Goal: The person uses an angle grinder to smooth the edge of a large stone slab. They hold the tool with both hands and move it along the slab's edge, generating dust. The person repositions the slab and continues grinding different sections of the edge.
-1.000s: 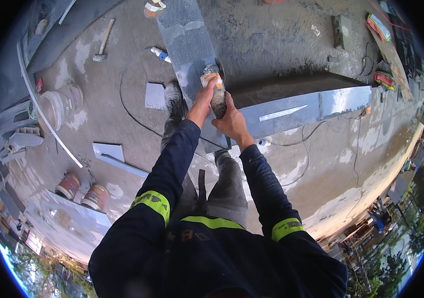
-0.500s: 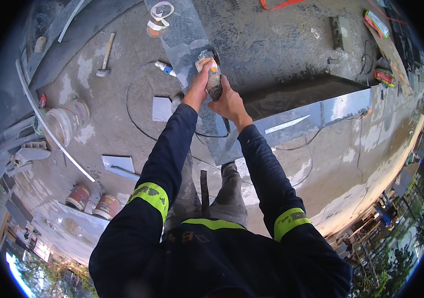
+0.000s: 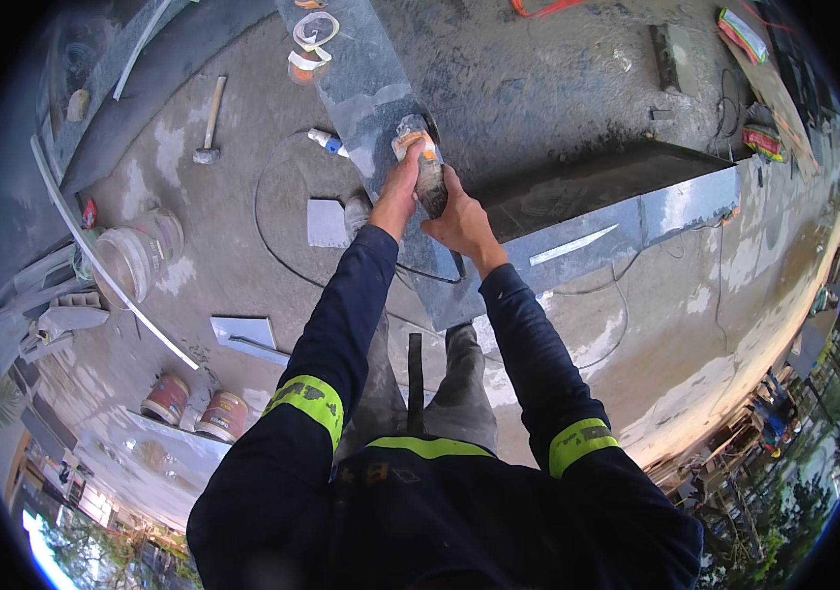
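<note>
Both arms (image 3: 336, 310) stretch forward, the left hand (image 3: 398, 192) wrapped round the front of a dusty power tool (image 3: 431, 189), the right hand (image 3: 463, 223) gripping its rear, over a grey slab (image 3: 373, 106); left of the hands, nearer the body, two reddish pails (image 3: 165, 396) bear printed labels (image 3: 222, 417)

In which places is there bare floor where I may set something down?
The floor shows bare between the hammer, the pale bucket and the looped cable; also between the long grey panel and the grey block at upper right. Crowded: around the power tool, with left hand, right hand, panel and cable close together.
</note>
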Available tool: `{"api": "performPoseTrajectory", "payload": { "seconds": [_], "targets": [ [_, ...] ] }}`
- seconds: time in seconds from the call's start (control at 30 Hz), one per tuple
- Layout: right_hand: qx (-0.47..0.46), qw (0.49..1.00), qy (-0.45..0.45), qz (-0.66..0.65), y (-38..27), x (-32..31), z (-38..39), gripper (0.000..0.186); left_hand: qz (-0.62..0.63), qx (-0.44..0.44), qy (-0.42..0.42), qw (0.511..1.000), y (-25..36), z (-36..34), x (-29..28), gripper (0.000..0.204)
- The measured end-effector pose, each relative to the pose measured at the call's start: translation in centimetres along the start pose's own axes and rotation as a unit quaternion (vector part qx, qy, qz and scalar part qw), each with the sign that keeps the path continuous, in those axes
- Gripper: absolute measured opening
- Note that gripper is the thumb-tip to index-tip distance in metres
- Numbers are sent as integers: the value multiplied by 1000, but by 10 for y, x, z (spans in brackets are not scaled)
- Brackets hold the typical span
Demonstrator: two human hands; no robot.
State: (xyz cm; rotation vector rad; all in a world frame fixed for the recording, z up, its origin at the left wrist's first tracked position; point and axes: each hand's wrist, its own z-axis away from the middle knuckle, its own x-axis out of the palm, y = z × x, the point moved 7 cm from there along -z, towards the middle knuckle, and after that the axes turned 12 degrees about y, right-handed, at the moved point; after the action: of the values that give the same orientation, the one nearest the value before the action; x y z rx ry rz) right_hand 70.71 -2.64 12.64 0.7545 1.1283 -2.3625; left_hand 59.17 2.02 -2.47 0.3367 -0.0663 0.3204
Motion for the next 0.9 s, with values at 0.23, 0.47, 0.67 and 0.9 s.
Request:
{"api": "performPoseTrajectory", "payload": {
  "seconds": [0.23, 0.47, 0.67, 0.9],
  "targets": [
    [-9, 1000, 0, 0, -16, -2, -27, 117, 3, -1, -8, 1000, 28, -21, 10, 70],
    [11, 999, 28, -21, -17, -2, -19, 117, -17, 24, -28, 999, 40, -7, 18, 72],
    [71, 990, 80, -91, 45, -19, 81, 120, -145, 68, -47, 986, -38, 71, 29, 69],
    [58, 987, 53, -137, 141, -43, 152, 120, -128, 75, -32, 988, -149, 114, 41, 72]
  ]
}}
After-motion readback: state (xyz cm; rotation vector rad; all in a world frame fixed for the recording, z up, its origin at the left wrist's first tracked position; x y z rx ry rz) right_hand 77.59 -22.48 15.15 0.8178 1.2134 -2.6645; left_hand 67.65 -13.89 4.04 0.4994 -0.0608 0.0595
